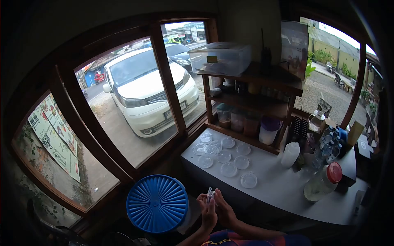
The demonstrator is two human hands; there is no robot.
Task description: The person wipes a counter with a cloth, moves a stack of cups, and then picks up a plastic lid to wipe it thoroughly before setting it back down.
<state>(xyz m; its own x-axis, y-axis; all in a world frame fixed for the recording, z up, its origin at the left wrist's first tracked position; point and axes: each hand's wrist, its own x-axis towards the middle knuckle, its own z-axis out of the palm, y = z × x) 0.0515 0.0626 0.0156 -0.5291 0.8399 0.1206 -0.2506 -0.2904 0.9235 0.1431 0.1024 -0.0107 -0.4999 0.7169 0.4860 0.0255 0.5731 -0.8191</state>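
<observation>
Close together in front of my body, my left hand and my right hand are closed around a small clear plastic lid. It is held nearly edge-on, with its top sticking up above the fingers. Part of it is hidden by the fingers. On the white counter beyond my hands lie several round clear plastic lids, some overlapping at the left. The nearest loose lid lies to the upper right of my hands.
Left of my hands stands a container with a ribbed blue lid. The counter carries a white bottle, a red-capped jar and clear bottles. Behind is a wooden shelf with tubs, beside windows.
</observation>
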